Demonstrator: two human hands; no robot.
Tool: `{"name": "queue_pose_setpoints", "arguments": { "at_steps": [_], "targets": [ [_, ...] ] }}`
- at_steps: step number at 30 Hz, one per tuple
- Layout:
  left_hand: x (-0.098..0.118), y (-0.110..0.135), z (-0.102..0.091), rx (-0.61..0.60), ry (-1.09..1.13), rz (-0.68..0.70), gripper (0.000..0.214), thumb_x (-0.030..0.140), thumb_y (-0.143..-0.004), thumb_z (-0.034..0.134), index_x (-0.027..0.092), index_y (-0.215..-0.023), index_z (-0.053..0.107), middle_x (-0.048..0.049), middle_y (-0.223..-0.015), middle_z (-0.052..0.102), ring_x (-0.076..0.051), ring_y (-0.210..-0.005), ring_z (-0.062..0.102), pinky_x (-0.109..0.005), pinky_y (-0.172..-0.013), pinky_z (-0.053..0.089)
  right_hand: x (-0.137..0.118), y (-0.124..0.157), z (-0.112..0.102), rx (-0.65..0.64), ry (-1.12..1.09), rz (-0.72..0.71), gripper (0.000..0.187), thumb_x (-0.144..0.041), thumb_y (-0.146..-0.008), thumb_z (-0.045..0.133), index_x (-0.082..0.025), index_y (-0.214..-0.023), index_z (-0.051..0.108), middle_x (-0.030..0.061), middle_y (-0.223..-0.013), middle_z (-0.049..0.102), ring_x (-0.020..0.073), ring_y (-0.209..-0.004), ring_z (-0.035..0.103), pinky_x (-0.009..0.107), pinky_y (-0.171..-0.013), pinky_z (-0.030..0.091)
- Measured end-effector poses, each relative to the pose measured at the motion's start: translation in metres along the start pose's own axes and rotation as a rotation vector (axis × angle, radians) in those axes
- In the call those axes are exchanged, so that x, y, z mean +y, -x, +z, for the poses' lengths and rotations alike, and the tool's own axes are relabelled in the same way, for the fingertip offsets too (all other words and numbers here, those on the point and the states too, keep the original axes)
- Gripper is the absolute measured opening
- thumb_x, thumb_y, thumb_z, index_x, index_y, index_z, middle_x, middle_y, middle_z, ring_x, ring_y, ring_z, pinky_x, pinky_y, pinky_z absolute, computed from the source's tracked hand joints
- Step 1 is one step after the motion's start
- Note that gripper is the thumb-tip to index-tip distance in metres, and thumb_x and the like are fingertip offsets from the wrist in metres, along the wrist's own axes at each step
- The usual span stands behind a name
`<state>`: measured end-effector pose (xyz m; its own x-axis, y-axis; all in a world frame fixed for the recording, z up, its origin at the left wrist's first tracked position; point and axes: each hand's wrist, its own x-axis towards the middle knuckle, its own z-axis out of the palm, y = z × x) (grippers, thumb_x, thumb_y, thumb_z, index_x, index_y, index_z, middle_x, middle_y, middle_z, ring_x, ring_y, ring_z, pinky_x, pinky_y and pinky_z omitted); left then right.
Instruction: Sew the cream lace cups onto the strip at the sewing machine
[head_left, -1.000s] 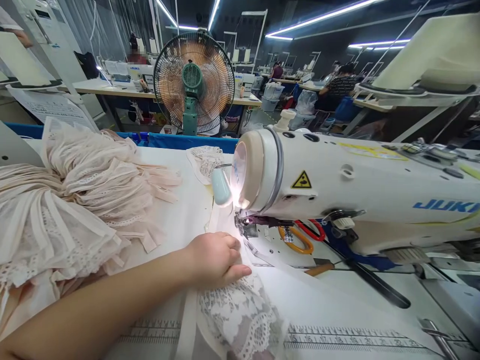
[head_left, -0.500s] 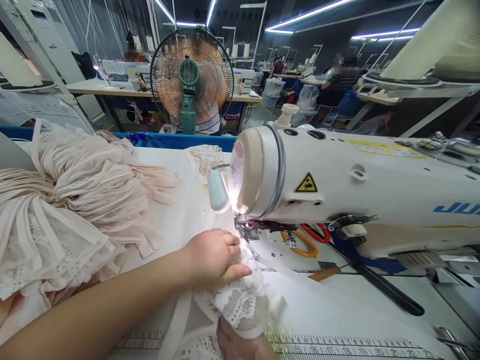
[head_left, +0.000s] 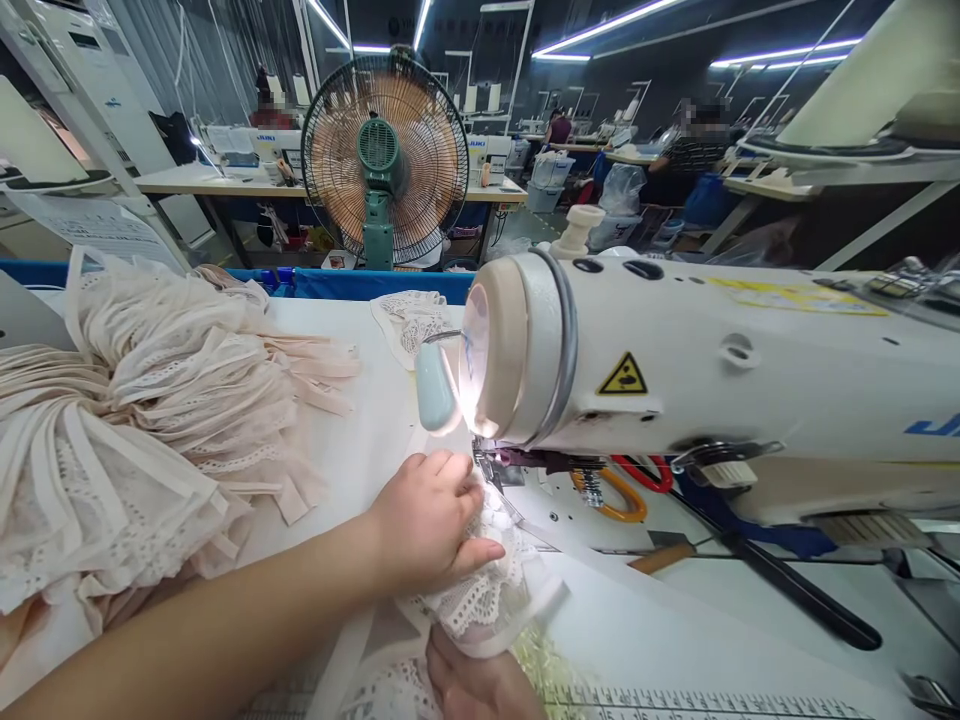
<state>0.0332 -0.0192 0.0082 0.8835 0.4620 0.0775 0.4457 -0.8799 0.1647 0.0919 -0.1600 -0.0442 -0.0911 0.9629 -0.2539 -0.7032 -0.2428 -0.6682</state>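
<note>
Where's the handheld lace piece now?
Head view, lower centre: the lace piece lies by the presser foot, under the left hand, its near edge over the right hand.

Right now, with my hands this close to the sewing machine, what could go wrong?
Your left hand is very close to the presser foot, so a finger might get caught. The white lace lies in folds by your right hand, so a pucker might get stitched in.
</note>
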Motion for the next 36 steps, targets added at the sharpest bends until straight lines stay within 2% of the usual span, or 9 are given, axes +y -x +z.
{"name": "queue_pose_setpoints", "arguments": {
  "at_steps": [6, 14, 18, 20, 23, 25, 28, 33, 36],
  "targets": [
    [-0.004, -0.006, 0.0, -0.1, -0.035, -0.033, 0.062, 0.056, -0.085, 0.04, 0.008, -0.123, 0.052, -0.0122, -0.095, 0.052, -0.026, -0.084, 0.05, -0.039, -0.07, 0.046, -0.01, -0.011, 0.003, -0.112, 0.103, -0.007, 0.101, -0.066, -0.056, 0.066, -0.019, -0.138, 0.032, 0.0126, -0.123, 0.058, 0.0298, -0.127, 0.039, 0.046, -0.109, 0.023],
    [-0.02, -0.004, 0.004, -0.093, -0.106, 0.023, 0.074, 0.058, -0.073, 0.061, 0.007, -0.126, 0.049, -0.0133, -0.1, 0.055, -0.028, -0.091, 0.051, -0.036, -0.074, 0.046, -0.034, -0.005, -0.022, -0.185, 0.635, -0.059, 0.046, -0.049, -0.082, 0.048, -0.028, -0.122, 0.055, 0.0058, -0.117, 0.062, 0.0255, -0.111, 0.055, 0.039, -0.096, 0.042],
    [-0.026, -0.001, -0.011, -0.158, -0.087, 0.063, 0.063, 0.048, -0.073, 0.066, 0.016, -0.125, 0.049, -0.0122, -0.106, 0.054, -0.026, -0.096, 0.052, -0.035, -0.08, 0.044, -0.067, 0.013, -0.048, 0.019, 1.393, -0.512, 0.033, -0.027, -0.087, 0.046, -0.029, -0.119, 0.055, 0.0038, -0.085, 0.067, 0.0146, -0.065, 0.06, 0.026, -0.063, 0.049],
    [-0.026, 0.0, -0.017, -0.188, -0.094, 0.076, 0.052, 0.043, -0.075, 0.065, 0.023, -0.122, 0.052, -0.0103, -0.105, 0.054, -0.026, -0.095, 0.052, -0.039, -0.083, 0.043, -0.086, 0.01, -0.06, 0.183, 1.821, -0.825, 0.043, -0.021, -0.085, 0.049, -0.028, -0.128, 0.048, 0.0062, -0.087, 0.063, 0.0167, -0.07, 0.057, 0.026, -0.059, 0.046],
    [-0.021, 0.003, -0.017, -0.178, -0.108, 0.084, 0.037, 0.034, -0.078, 0.063, 0.03, -0.115, 0.058, -0.0086, -0.104, 0.056, -0.026, -0.095, 0.053, -0.051, -0.09, 0.037, -0.106, -0.006, -0.066, 0.14, 2.18, -0.937, 0.043, -0.011, -0.083, 0.042, -0.028, -0.121, 0.054, 0.0066, -0.091, 0.06, 0.0169, -0.07, 0.053, 0.024, -0.053, 0.04],
    [-0.015, 0.008, -0.012, -0.129, -0.103, 0.156, 0.027, 0.024, -0.081, 0.057, 0.027, -0.108, 0.062, -0.0098, -0.113, 0.055, -0.027, -0.101, 0.052, -0.055, -0.095, 0.032, -0.111, -0.014, -0.065, 0.025, 2.22, -0.964, 0.033, -0.007, -0.082, 0.039, -0.023, -0.098, 0.064, 0.0044, -0.084, 0.06, 0.0162, -0.069, 0.051, 0.024, -0.053, 0.037],
    [-0.002, 0.017, -0.001, -0.053, -0.058, 0.316, 0.022, 0.012, -0.08, 0.05, 0.017, -0.097, 0.063, -0.0089, -0.12, 0.056, -0.022, -0.105, 0.052, -0.046, -0.104, 0.028, -0.108, -0.017, -0.061, -0.092, 2.157, -1.04, 0.028, -0.005, -0.083, 0.039, -0.018, -0.07, 0.06, 0.0021, -0.072, 0.06, 0.015, -0.066, 0.047, 0.025, -0.055, 0.033],
    [0.013, 0.028, 0.012, 0.042, -0.065, 0.328, 0.03, 0.033, -0.079, 0.057, 0.01, -0.097, 0.06, -0.0108, -0.095, 0.062, -0.022, -0.087, 0.056, -0.039, -0.09, 0.042, -0.1, -0.013, -0.063, -0.105, 2.024, -0.975, 0.024, -0.009, -0.085, 0.042, -0.018, -0.068, 0.057, 0.0019, -0.07, 0.058, 0.0145, -0.068, 0.044, 0.026, -0.06, 0.034],
    [0.006, 0.026, 0.016, 0.142, -0.123, 0.385, 0.025, 0.027, -0.086, 0.049, 0.015, -0.107, 0.057, -0.0075, -0.09, 0.061, -0.02, -0.082, 0.054, -0.038, -0.081, 0.044, -0.099, -0.014, -0.062, -0.095, 2.022, -0.918, 0.025, -0.012, -0.087, 0.041, -0.018, -0.068, 0.057, 0.0018, -0.069, 0.057, 0.0142, -0.069, 0.046, 0.026, -0.061, 0.034]
  ]
}}
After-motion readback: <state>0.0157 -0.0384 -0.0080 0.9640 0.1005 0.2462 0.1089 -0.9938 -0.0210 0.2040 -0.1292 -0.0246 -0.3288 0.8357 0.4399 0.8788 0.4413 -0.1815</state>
